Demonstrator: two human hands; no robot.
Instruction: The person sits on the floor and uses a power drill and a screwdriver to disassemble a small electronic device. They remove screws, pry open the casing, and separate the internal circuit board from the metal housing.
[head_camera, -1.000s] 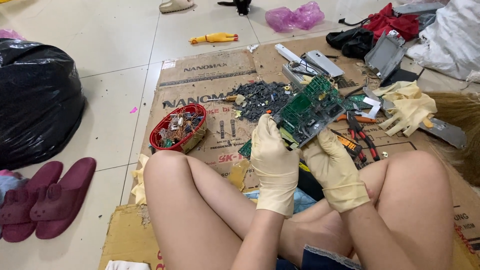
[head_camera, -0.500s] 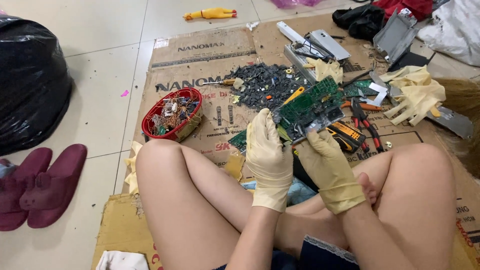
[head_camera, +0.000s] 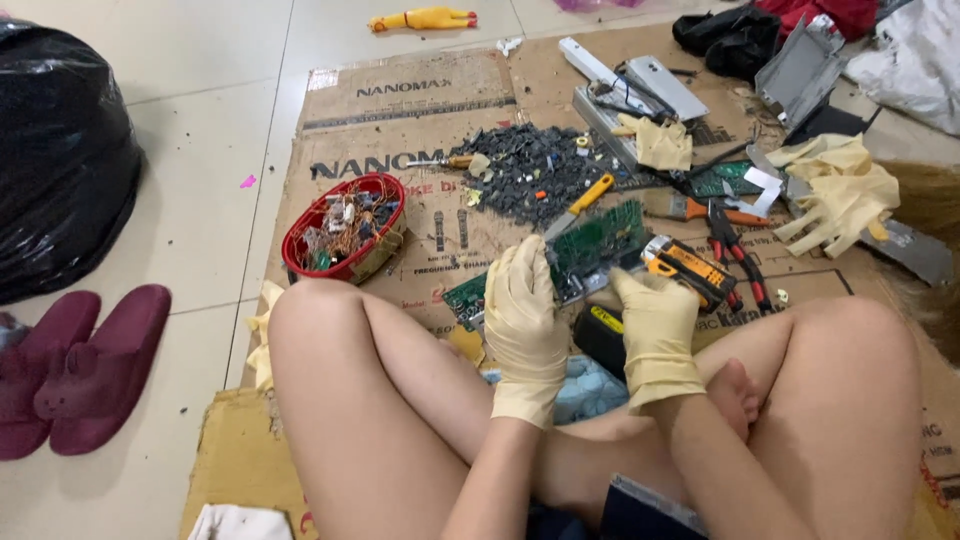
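Note:
I sit cross-legged on cardboard, both hands in cream rubber gloves. My left hand (head_camera: 525, 320) grips the near edge of a green circuit board (head_camera: 598, 240), which is held tilted above the cardboard. My right hand (head_camera: 655, 330) closes on the board's right side, next to an orange and black tool (head_camera: 688, 268) lying on the cardboard. A second green board (head_camera: 465, 295) lies flat under my left hand.
A red basket (head_camera: 345, 228) of wire scraps sits to the left. A pile of dark removed parts (head_camera: 535, 178) lies beyond the board, with a yellow-handled knife (head_camera: 580, 200), pliers (head_camera: 735, 250), spare gloves (head_camera: 840, 190) and metal casings (head_camera: 640, 85). A black bag (head_camera: 60, 160) and maroon slippers (head_camera: 85, 365) lie on the tiled floor.
The camera has tilted down and the view has shifted. The board has come lower and closer to my knees, and both hands have stayed on it.

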